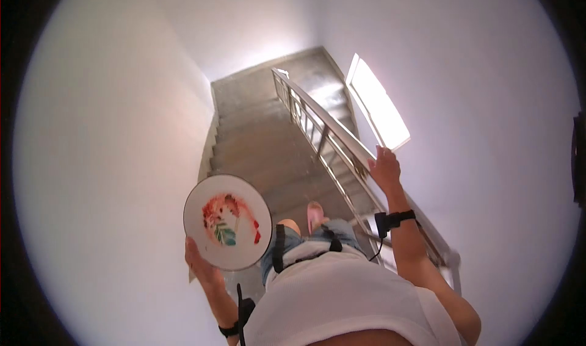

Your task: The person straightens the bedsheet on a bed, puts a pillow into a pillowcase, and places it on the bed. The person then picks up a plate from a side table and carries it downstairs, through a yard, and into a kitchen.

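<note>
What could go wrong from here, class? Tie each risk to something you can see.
1. The plate might slip, since only the left hand holds it, near the edge.
2. A foot could miss the steps, as the plate may block part of the view down.
3. Balance might be lost: the right hand is at the rail, but a firm grip can't be confirmed.

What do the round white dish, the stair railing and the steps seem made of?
The round white dish: perhaps enamelled metal or plastic, smooth with a thin dark rim.
The stair railing: probably metal, perhaps stainless steel; tubular and grey, with a shine.
The steps: likely concrete, being grey-brown and mostly dull.
</note>
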Demonstrator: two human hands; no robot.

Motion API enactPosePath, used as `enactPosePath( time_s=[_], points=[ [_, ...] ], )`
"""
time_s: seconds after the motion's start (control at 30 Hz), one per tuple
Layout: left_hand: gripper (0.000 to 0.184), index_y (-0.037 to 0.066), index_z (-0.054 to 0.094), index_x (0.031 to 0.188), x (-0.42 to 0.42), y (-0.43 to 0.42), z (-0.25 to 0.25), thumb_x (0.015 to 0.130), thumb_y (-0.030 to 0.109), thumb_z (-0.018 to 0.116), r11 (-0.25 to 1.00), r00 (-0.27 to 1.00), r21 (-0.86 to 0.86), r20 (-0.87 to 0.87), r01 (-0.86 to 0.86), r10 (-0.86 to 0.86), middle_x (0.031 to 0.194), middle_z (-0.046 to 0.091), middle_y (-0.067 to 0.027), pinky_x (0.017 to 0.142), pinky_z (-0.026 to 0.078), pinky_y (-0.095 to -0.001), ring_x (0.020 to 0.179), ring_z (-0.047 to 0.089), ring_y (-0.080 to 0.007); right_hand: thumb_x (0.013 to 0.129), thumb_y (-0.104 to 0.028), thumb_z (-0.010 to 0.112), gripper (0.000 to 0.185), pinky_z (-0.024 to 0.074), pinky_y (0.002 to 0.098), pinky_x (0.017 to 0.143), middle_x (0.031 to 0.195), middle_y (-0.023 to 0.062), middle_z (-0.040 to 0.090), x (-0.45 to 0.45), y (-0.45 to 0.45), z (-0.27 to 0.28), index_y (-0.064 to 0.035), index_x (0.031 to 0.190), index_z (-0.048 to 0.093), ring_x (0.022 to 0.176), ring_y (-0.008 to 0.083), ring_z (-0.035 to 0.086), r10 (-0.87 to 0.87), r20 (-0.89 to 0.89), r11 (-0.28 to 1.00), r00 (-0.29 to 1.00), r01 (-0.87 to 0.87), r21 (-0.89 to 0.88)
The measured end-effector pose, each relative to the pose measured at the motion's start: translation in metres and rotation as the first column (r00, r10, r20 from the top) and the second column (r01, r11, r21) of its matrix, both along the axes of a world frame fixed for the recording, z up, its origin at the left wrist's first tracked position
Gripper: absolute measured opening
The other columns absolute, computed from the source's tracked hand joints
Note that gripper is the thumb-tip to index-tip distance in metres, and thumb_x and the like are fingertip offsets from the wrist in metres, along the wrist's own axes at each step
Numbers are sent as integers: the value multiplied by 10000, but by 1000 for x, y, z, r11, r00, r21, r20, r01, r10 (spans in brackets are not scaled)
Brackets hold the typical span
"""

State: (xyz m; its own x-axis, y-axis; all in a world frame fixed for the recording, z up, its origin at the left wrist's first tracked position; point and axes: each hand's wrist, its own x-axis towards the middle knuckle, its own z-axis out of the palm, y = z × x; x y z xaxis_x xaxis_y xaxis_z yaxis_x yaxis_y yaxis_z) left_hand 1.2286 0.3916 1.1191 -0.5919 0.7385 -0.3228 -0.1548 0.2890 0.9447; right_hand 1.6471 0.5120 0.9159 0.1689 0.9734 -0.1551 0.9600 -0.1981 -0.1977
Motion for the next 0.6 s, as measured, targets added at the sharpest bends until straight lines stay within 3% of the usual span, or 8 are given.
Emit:
enactPosePath(
  time_s=[0.03, 0.07, 0.1, 0.17, 0.23, 0.37, 0.5, 0.6],
  points=[
    [415, -15, 494, 1168, 1, 1, -4, 950, 324, 396, 993, 993, 58, -50, 105, -102, 1097, 555, -91, 840, 438, -310, 1008, 528, -181, 783, -344, 608, 598, 414, 442, 893, 1216, 164, 481, -6, 19, -23, -69, 1272, 401, 1103, 334, 479, 23, 75, 997, 997, -18, -71],
    [390, -5, 510, 1130, 13, 8, -6, 952, 319, 383, 986, 983, 32, 91, -164, 160, 1034, 556, -80, 792, 444, -295, 942, 532, -162, 779, -412, 610, 739, 400, 441, 921, 1279, 172, 437, -14, 34, -37, -86, 1361, 291, 1161, 347, 440, 12, 130, 975, 991, 17, -220],
    [390, -5, 510, 1130, 14, 13, -15, 952, 319, 383, 982, 980, 33, 74, -188, 185, 1034, 556, -80, 792, 444, -295, 942, 532, -162, 768, -441, 612, 797, 410, 430, 923, 1275, 174, 456, -20, 39, -43, -102, 1389, 243, 1168, 337, 450, 4, 169, 925, 986, 61, -375],
    [403, -6, 511, 1128, 6, 21, -29, 950, 334, 387, 993, 994, 13, 6, -113, 113, 1027, 557, -78, 796, 438, -286, 934, 532, -157, 733, -471, 629, 887, 461, 439, 858, 1144, 203, 545, -14, 45, -77, -45, 1385, 204, 1046, 358, 543, -24, 36, 827, 999, 40, -561],
    [433, -11, 501, 1156, 4, 41, -28, 944, 352, 399, 989, 994, -102, -29, -106, 103, 1078, 557, -89, 827, 428, -286, 973, 532, -165, 738, -443, 625, 829, 486, 422, 811, 1040, 199, 598, -8, 59, -76, -10, 1345, 263, 944, 351, 595, -17, 10, 779, 1000, 19, -627],
    [451, -31, 498, 1161, -1, -2, -24, 942, 355, 413, 990, 992, -77, -42, -122, 119, 1107, 557, -97, 875, 405, -294, 1004, 535, -179, 734, -398, 622, 716, 503, 409, 764, 960, 204, 617, -13, -32, -27, 11, 1262, 363, 897, 328, 613, -44, 45, 871, 998, 60, -487],
    [452, -42, 497, 1165, -8, -13, -24, 941, 343, 422, 996, 995, 11, 42, -94, 93, 1113, 556, -100, 890, 397, -294, 1020, 529, -181, 740, -435, 625, 728, 503, 402, 747, 979, 205, 609, -3, -74, 45, -16, 1281, 377, 882, 313, 617, -38, 66, 871, 997, 65, -487],
    [447, -46, 507, 1155, -16, -20, -36, 942, 338, 423, 997, 997, 31, 24, -68, 67, 1106, 559, -101, 891, 394, -290, 1018, 525, -180, 714, -458, 633, 777, 502, 425, 721, 956, 211, 602, 26, -129, 57, -45, 1305, 344, 838, 340, 619, 4, 121, 920, 993, 44, -389]
  ],
)
